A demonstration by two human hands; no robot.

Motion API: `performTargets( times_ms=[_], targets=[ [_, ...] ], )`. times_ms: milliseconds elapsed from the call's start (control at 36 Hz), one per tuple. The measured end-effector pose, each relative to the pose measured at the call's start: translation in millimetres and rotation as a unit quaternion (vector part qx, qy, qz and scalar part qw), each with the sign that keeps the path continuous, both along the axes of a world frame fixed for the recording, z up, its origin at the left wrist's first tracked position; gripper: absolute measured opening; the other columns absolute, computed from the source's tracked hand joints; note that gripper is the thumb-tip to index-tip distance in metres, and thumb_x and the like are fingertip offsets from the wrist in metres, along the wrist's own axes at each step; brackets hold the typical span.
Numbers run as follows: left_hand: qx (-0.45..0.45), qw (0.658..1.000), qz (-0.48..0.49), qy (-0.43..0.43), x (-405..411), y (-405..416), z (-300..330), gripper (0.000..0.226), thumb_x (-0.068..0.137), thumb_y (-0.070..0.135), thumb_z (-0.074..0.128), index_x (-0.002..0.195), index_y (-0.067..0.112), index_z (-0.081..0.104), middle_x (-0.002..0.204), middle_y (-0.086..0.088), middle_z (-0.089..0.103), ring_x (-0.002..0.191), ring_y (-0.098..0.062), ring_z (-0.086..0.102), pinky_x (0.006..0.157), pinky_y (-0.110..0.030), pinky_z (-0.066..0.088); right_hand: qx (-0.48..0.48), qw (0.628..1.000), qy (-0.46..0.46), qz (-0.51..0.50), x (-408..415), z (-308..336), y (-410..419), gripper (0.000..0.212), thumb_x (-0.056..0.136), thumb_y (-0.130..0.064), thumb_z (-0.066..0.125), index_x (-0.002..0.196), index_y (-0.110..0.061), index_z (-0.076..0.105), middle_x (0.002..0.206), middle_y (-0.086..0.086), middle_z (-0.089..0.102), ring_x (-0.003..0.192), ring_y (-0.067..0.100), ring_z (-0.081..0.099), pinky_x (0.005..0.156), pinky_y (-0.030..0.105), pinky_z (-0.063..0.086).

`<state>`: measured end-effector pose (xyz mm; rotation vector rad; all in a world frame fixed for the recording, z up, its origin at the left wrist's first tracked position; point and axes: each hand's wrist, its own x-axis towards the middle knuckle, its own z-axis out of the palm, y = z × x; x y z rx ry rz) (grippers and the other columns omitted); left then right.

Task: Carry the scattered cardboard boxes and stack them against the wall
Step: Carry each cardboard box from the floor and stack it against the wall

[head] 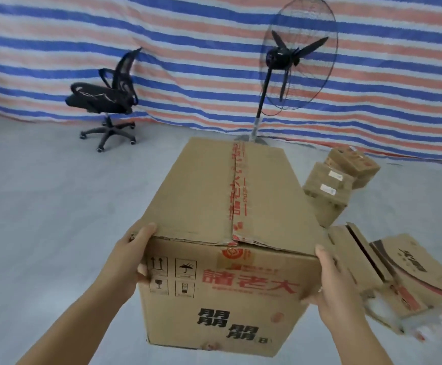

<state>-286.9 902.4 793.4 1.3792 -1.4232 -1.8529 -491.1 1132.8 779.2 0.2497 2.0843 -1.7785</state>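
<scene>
Cardboard, stiff and taped shut along its top seam, makes up the big box [222, 233] held off the grey floor [43, 206] in front of the striped tarpaulin wall [188, 61]. It looks bulky rather than heavy, and a printed glass symbol hints at fragile contents, so opposite side faces near the top corners seem the sound hold. Left hand [127, 262] and right hand [333, 285] clasp exactly there. Smaller boxes [333, 185] lie scattered to the right.

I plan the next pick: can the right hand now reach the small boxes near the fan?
Probably not: the right hand grips the big carton, and the small boxes lie beyond it.
</scene>
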Motion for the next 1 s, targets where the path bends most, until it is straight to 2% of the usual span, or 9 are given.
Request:
performTargets(
  times_ms=[139,250,333,472,528,639,722,889,1000],
  targets=[
    [-0.001,0.996,0.089,0.001,99.4,-61.9,2.1,0.013,0.092,0.039,0.055,0.098,0.032,0.064,0.101,0.007,0.06,0.087,-0.011,0.056,0.071,-0.057,0.055,-0.016,0.996,-0.007,0.092,62.8,4.4,-99.2,0.018,0.096,-0.036,0.051,0.114,-0.035,0.054,0.089,-0.021,0.051,0.079,0.005,0.048,0.067,0.048,0.048],
    [0.003,0.986,0.165,0.008,176.6,-107.2,0.6,0.01,0.091,0.038,0.057,0.094,0.033,0.065,0.101,0.006,0.06,0.089,-0.011,0.057,0.072,-0.056,0.055,-0.02,0.986,-0.017,0.167,114.0,1.4,-179.9,0.021,0.095,-0.039,0.051,0.116,-0.037,0.054,0.092,-0.023,0.052,0.082,0.007,0.049,0.07,0.048,0.05],
    [0.007,0.975,0.224,-0.004,230.8,-135.3,-1.8,0.01,0.091,0.037,0.056,0.096,0.033,0.063,0.1,0.005,0.059,0.086,-0.011,0.056,0.061,-0.046,0.057,-0.009,0.977,-0.02,0.211,153.2,-1.7,-239.2,0.035,0.094,-0.041,0.052,0.129,-0.035,0.051,0.09,-0.024,0.047,0.094,0.017,0.044,0.077,0.054,0.05],
    [0.014,0.949,0.316,0.003,315.0,-169.8,-1.4,0.011,0.092,0.037,0.055,0.098,0.032,0.063,0.09,0.003,0.059,0.073,-0.012,0.057,0.053,-0.041,0.057,0.005,0.951,-0.02,0.31,214.6,-7.3,-333.9,0.031,0.095,-0.043,0.051,0.124,-0.036,0.052,0.11,-0.005,0.052,0.101,0.019,0.044,0.072,0.05,0.048],
    [0.013,0.935,0.354,0.011,341.7,-180.8,-1.1,0.016,0.091,0.037,0.056,0.104,0.033,0.064,0.089,0.004,0.061,0.069,-0.013,0.057,0.06,-0.048,0.055,0.009,0.935,-0.023,0.354,237.2,-8.5,-368.8,0.021,0.094,-0.044,0.05,0.113,-0.036,0.054,0.105,-0.007,0.058,0.091,0.018,0.053,0.067,0.044,0.047],
    [0.004,0.9,0.435,0.01,382.6,-198.0,1.8,0.016,0.092,0.036,0.056,0.106,0.032,0.061,0.089,0.008,0.061,0.055,-0.005,0.064,0.052,-0.035,0.054,0.008,0.904,-0.01,0.427,277.3,-9.5,-438.0,0.017,0.094,-0.045,0.05,0.109,-0.038,0.053,0.091,-0.02,0.053,0.079,0.006,0.049,0.065,0.045,0.05],
    [0.012,0.871,0.491,0.013,405.5,-214.0,1.2,0.015,0.091,0.037,0.057,0.103,0.029,0.062,0.09,0.007,0.061,0.072,-0.008,0.061,0.059,-0.037,0.052,-0.003,0.878,0.003,0.479,303.0,-10.2,-488.7,0.016,0.095,-0.044,0.05,0.109,-0.038,0.052,0.091,-0.019,0.053,0.081,0.011,0.053,0.054,0.04,0.044],
    [0.011,0.823,0.568,0.011,426.4,-253.9,0.8,0.013,0.09,0.036,0.058,0.098,0.027,0.061,0.09,0.004,0.06,0.073,-0.011,0.061,0.04,-0.027,0.045,-0.039,0.828,-0.013,0.56,339.7,-9.1,-583.9,0.008,0.096,-0.04,0.05,0.096,-0.036,0.057,0.089,-0.016,0.056,0.081,0.009,0.054,0.063,0.034,0.046],
    [0.011,0.782,0.623,0.021,432.1,-292.8,5.0,0.005,0.091,0.036,0.057,0.095,0.034,0.059,0.09,0.007,0.061,0.072,-0.009,0.061,0.045,-0.032,0.052,-0.047,0.784,-0.026,0.618,362.1,-0.4,-661.3,0.015,0.097,-0.038,0.049,0.092,-0.029,0.06,0.089,-0.01,0.061,0.082,0.014,0.057,0.066,0.033,0.045]
  ],
)
